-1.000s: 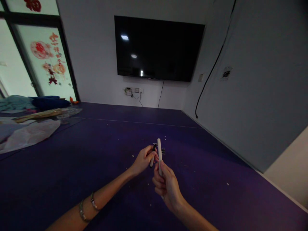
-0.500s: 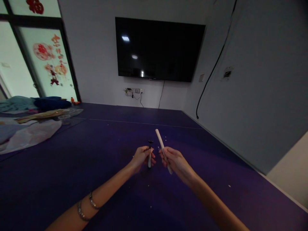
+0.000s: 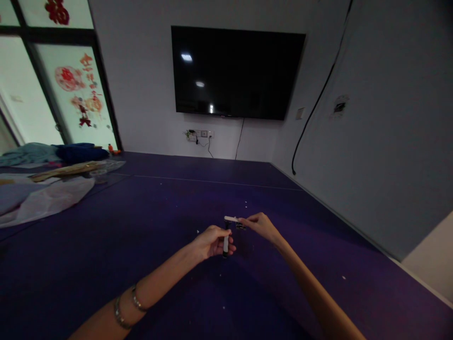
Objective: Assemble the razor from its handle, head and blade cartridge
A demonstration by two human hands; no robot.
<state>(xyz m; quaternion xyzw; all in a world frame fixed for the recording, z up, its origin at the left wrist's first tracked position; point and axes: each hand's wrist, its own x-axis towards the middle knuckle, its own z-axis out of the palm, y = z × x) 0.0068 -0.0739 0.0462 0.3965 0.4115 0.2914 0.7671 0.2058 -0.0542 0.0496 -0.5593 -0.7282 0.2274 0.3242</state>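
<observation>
My left hand [image 3: 214,242] is closed round a slim tool with a black-and-white handle [image 3: 225,245], held upright above the purple surface [image 3: 159,283]. My right hand [image 3: 260,225] pinches a white stick [image 3: 230,219], which lies nearly level across the top of that tool. Stick and tool top appear to touch. Just below my right fingertips shows a small dark piece [image 3: 240,226]; whether it belongs to the tool I cannot tell. Part of the stick is hidden by my right fingers. Small white bits [image 3: 247,203] are scattered on the surface.
At the left lie a clear plastic bag [image 3: 53,200], a tan flat packet [image 3: 67,171] and blue cloth [image 3: 81,152]. Beyond the surface, a television [image 3: 237,73] hangs on the wall above sockets [image 3: 203,134]. A black cable [image 3: 314,106] runs down the right wall.
The white stick has swung from steeply upright to nearly level and now lies across the tool's top. My right hand has risen slightly and turned. My left hand has moved a little right and down.
</observation>
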